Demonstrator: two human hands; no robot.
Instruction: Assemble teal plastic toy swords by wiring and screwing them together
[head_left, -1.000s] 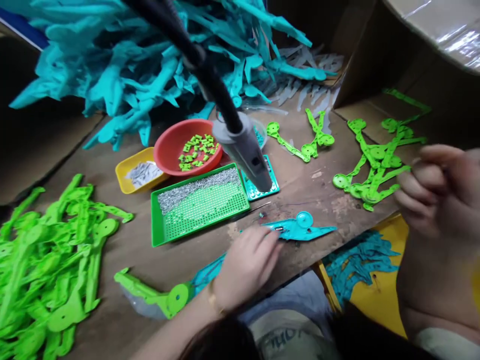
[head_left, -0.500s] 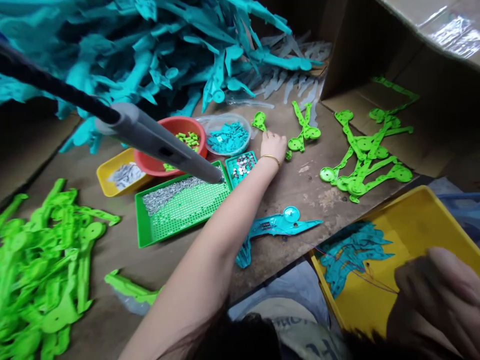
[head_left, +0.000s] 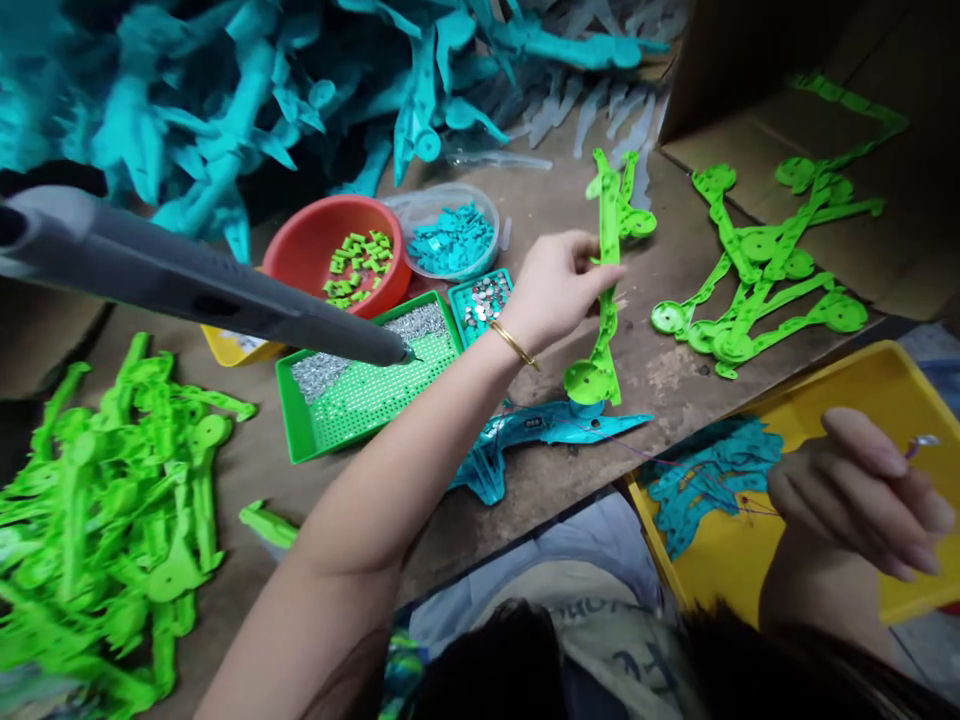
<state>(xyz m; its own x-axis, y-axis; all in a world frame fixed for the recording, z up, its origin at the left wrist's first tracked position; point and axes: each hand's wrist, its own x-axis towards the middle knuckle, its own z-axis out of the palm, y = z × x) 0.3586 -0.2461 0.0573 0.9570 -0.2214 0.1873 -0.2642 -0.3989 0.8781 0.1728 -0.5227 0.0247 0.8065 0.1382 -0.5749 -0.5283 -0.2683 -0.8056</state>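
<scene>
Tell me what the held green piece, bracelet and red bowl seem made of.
Green piece: likely moulded plastic, satin, given its even colour and slight sheen. Bracelet: probably metal, polished, golden, catching light. Red bowl: apparently plastic, smooth-walled, uniformly coloured.

Worn on head | facing forward, steeply down — over tabletop (head_left: 581,482) | close, above near edge | taking in left hand (head_left: 556,288), right hand (head_left: 855,490)
</scene>
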